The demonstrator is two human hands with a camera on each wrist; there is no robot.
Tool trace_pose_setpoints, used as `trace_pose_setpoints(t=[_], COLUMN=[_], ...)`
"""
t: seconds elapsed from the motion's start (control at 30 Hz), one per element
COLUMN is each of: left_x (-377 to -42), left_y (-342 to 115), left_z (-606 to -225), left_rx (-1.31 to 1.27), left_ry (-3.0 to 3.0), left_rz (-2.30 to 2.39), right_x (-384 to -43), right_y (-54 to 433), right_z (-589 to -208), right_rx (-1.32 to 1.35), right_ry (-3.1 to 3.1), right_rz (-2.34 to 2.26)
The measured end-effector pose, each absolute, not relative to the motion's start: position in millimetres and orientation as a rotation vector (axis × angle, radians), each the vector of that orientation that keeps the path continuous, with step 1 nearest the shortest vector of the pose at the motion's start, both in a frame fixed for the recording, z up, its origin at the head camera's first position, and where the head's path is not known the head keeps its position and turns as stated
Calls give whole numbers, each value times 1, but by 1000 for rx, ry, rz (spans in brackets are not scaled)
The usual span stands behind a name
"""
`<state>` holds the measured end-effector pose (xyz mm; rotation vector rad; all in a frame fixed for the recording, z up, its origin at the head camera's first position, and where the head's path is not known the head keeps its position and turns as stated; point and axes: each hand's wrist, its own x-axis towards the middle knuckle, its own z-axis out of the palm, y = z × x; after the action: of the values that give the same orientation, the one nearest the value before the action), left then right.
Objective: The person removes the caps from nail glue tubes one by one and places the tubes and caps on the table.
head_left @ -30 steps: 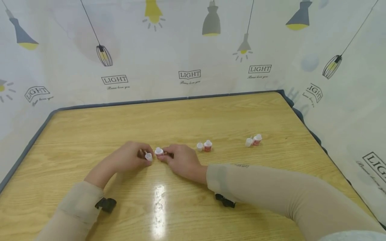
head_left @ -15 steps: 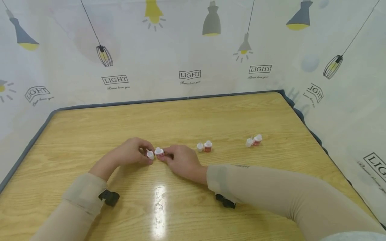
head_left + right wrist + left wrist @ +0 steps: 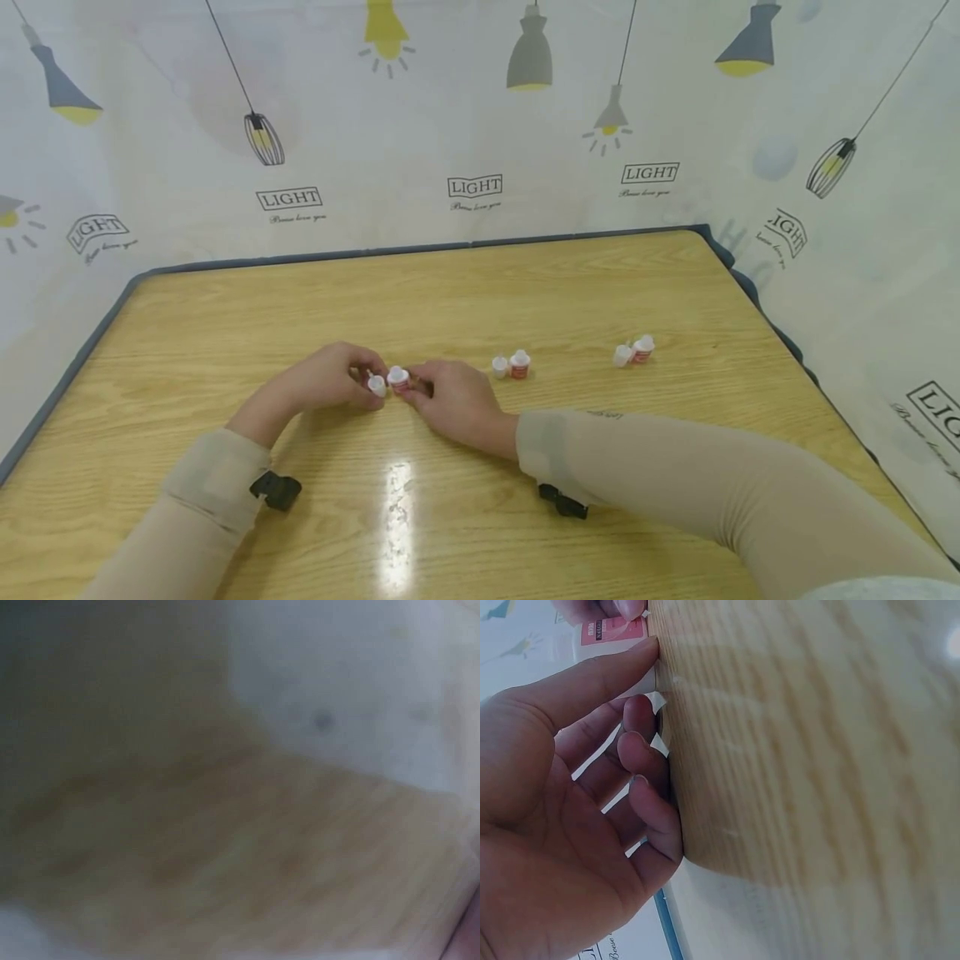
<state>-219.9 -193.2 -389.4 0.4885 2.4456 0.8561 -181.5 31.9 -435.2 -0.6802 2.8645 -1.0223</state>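
In the head view my left hand [image 3: 326,383] pinches a small whitish translucent plastic cap [image 3: 377,387] between thumb and fingers, low over the wooden table. Right beside it, my right hand [image 3: 459,402] grips a small white bottle [image 3: 398,381] with a red label by its right side. Cap and bottle are very close; whether they touch I cannot tell. The bottle's pink-red label [image 3: 615,630] shows in the left wrist view beyond the thumb, with fingertips of the right hand above it. Only blurred table and wall appear in the right wrist view.
Right of my hands stand another small cap [image 3: 500,367] and red-labelled bottle [image 3: 520,365] side by side. A further cap [image 3: 622,356] and bottle [image 3: 642,349] stand farther right. The wooden table [image 3: 420,292] has a dark edge against a lamp-patterned wall covering [image 3: 390,150].
My left hand has shifted slightly right with the cap, bringing it closer to the bottle. The right hand and its bottle have stayed in place.
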Motion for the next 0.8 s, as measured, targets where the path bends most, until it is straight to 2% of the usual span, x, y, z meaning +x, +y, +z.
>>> trace_pose_setpoints(t=[0.8], left_x=[-219], left_y=[-191], left_z=[-390], left_rx=[481], left_ry=[2477], left_rz=[881], right_x=[-181], right_y=[30], right_z=[-435], right_rx=[-652], right_ry=[2859], right_rz=[-1043])
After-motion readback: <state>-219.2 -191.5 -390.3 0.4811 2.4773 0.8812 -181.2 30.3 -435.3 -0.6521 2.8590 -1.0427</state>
